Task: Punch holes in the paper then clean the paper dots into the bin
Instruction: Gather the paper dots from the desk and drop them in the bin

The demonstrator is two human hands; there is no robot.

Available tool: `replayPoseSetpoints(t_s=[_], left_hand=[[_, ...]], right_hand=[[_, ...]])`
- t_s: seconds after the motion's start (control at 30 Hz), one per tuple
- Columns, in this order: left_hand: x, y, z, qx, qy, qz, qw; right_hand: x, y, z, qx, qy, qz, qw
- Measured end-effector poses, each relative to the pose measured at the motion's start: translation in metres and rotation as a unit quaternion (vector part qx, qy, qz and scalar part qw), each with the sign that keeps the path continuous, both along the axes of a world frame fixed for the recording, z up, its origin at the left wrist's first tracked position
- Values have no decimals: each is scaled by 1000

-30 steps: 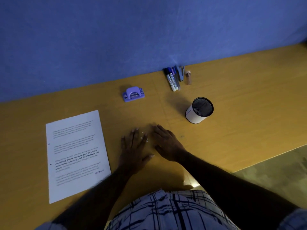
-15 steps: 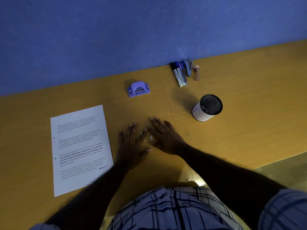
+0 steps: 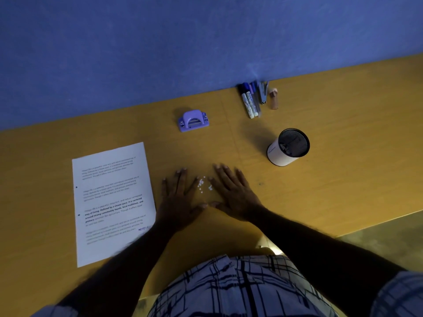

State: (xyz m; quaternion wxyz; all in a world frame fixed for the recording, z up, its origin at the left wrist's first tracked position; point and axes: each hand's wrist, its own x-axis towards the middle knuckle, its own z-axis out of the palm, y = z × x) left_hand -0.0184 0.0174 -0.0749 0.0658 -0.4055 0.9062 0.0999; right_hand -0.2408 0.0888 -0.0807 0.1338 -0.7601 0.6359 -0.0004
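While plaid shirt (image 3: 240, 289) fills near edge, left hand (image 3: 180, 200) and right hand (image 3: 233, 195) lie flat on yellow wooden desk (image 3: 343, 179), fingers straight, spread, gripping nothing. Small white paper dots (image 3: 204, 185) scattered between them. White printed paper sheet (image 3: 112, 202), two holes on left margin, at 9 o'clock of left hand. White cylindrical bin with black mesh (image 3: 287, 148), 2 o'clock of dots; purple plastic hole punch (image 3: 193, 121), 12 o'clock; marker pens (image 3: 249, 101), 1 o'clock, by blue wall (image 3: 160, 53).
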Motion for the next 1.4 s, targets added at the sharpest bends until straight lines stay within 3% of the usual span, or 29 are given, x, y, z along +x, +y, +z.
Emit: replayPoseSetpoints(t_s=[0.13, 0.3, 0.57, 0.9, 1.13, 1.3, 1.4], left_hand=[[0, 5, 2, -1, 18, -28, 999], [-3, -4, 8, 25, 67, 49, 996], [-15, -19, 5, 29, 146, 118, 982], [-19, -16, 1, 40, 259, 165, 951], [-21, -15, 0, 20, 267, 164, 950], [-23, -14, 1, 24, 248, 140, 958], [-26, -17, 1, 30, 229, 123, 965]], right_hand=[[-1, -1, 6, -5, -17, 21, 1000], [-4, -20, 16, 6, -85, -43, 995], [-9, -50, 13, 11, -89, 21, 996], [3, -46, 14, -61, -161, -30, 985], [5, -47, 4, -113, -261, -48, 958], [7, -47, 7, -97, -263, -74, 957], [12, -47, 12, -62, -216, -90, 970]])
